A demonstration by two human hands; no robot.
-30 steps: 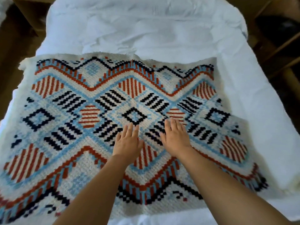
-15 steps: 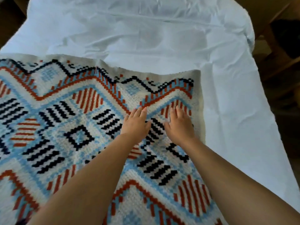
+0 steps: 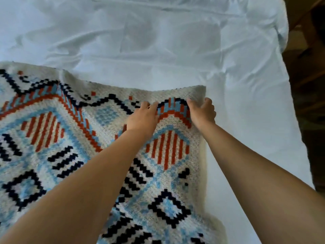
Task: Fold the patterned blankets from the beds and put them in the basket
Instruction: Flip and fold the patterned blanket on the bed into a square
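Reaching forward, two bare forearms (image 3: 91, 187) cross the patterned blanket (image 3: 70, 138), which lies spread on the white bed sheet (image 3: 158, 41), covering its near left part. At the blanket's far right corner the right hand (image 3: 202, 111) grips the cloth with curled fingers, and just beside it the left hand (image 3: 143, 117) seems to pinch a raised ridge of weave, its fingertips too blurred to be sure. Beyond them the sheet lies wrinkled, dark wood (image 3: 306, 76) past its right edge.
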